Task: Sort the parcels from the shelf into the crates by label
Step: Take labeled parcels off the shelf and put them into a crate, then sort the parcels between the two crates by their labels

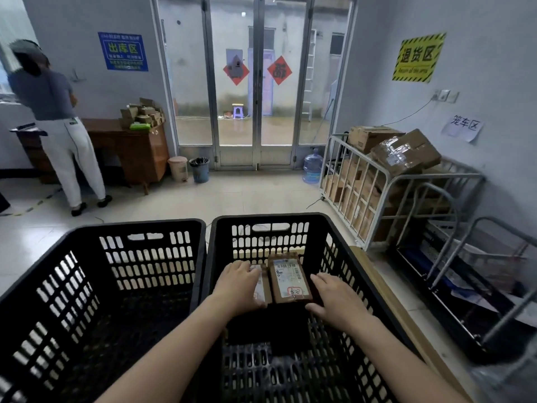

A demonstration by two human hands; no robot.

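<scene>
The right crate (267, 219) is carrying a labelled parcel (289, 279) and a second parcel (263, 283) touching its left side. I am seeing it standing against the left crate (139, 225), a wooden board (388, 298) running along its right side, pale floor (247, 196) beyond.

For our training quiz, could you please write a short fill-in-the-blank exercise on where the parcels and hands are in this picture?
1. The labelled parcel lies in the ____ crate of the two.
2. The left hand rests on the parcel to the ____ of it.
3. The left crate and the right crate are both ____ in colour.
Missing words: right; left; black.
</scene>
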